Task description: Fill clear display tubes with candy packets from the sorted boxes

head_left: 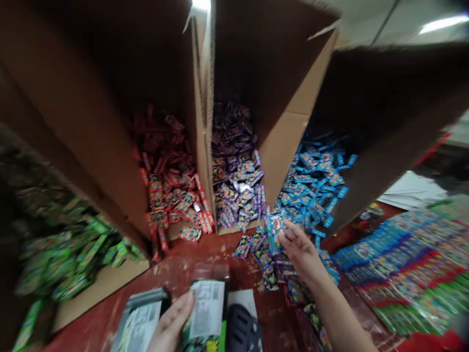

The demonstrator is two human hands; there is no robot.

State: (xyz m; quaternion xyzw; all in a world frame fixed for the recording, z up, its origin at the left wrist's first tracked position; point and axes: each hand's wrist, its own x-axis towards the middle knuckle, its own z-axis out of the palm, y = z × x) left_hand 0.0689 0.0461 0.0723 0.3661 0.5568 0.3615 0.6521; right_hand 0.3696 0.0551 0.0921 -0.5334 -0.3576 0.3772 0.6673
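left hand (171, 320): bare, cropped at wrist | right hand (302, 252): bare, slim fingers (292, 230) | right forearm (340, 310): bare, tapering to wrist | dark slotted clog (241, 326): unclear if worn

On the green pack (207, 330), the white label (207, 298) shows what looks like a large 15, and so does the grey pack (141, 322) beside it; smaller print is too blurred.

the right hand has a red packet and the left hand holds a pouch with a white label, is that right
Not quite: the packet in the right hand is blue, not red, as the head view shows. The left hand does hold a pouch with a white label.
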